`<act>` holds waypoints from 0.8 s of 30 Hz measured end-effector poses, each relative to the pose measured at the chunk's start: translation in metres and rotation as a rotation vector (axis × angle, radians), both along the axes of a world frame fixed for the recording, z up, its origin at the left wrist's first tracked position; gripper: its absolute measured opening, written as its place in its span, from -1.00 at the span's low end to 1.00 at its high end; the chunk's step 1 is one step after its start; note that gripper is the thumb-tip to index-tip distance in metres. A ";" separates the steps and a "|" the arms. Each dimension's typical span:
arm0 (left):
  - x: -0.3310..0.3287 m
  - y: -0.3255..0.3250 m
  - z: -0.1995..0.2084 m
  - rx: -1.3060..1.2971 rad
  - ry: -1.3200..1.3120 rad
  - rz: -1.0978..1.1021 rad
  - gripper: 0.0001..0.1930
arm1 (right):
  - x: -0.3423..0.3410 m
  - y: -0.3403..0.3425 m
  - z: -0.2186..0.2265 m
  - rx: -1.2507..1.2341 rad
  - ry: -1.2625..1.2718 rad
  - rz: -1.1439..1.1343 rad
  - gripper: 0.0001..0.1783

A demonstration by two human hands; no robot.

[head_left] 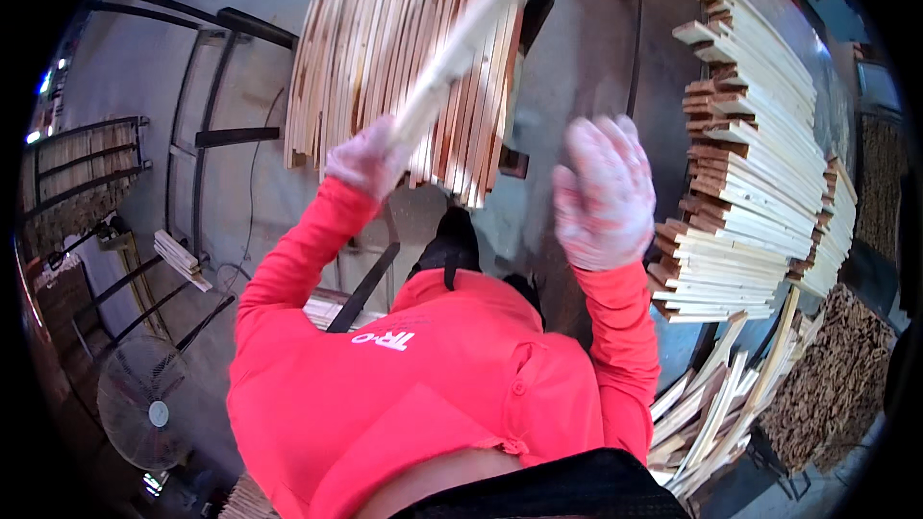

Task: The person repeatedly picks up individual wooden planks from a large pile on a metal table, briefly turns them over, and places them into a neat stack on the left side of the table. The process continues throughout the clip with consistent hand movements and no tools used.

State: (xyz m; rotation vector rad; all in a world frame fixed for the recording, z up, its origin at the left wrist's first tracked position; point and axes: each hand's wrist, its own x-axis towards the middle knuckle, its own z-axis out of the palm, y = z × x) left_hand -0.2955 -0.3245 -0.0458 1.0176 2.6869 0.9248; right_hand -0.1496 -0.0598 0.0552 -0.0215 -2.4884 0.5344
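Note:
My left hand (366,156), in a pale stained work glove, is closed around the near end of a light wooden board (460,43). The board slants up and away to the right, blurred by motion at its far end. Beneath it lies a row of narrow wooden boards (370,53), packed side by side on a dark metal rack. My right hand (606,194), gloved the same way, is raised to the right of that row with its fingers stretched out. Nothing shows in it.
To the right stands a long stack of pale boards (750,173) with uneven ends. Below it lean loose wood strips (707,413) beside a brown stack of rough-ended wood (827,380). Black metal frames (216,86) and a round fan (144,404) are on the left.

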 end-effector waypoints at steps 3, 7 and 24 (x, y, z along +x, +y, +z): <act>-0.035 0.015 -0.055 -0.328 -0.097 0.219 -0.73 | 0.067 0.006 -0.045 -0.206 -0.100 -0.226 -0.54; -0.052 0.077 -0.184 -0.597 -0.071 0.034 -0.70 | 0.202 0.002 -0.073 -0.272 -0.425 -0.591 -0.58; 0.368 0.216 -0.044 0.310 -0.771 -0.429 -0.63 | 0.665 0.205 -0.166 -0.133 -0.754 -1.413 -0.49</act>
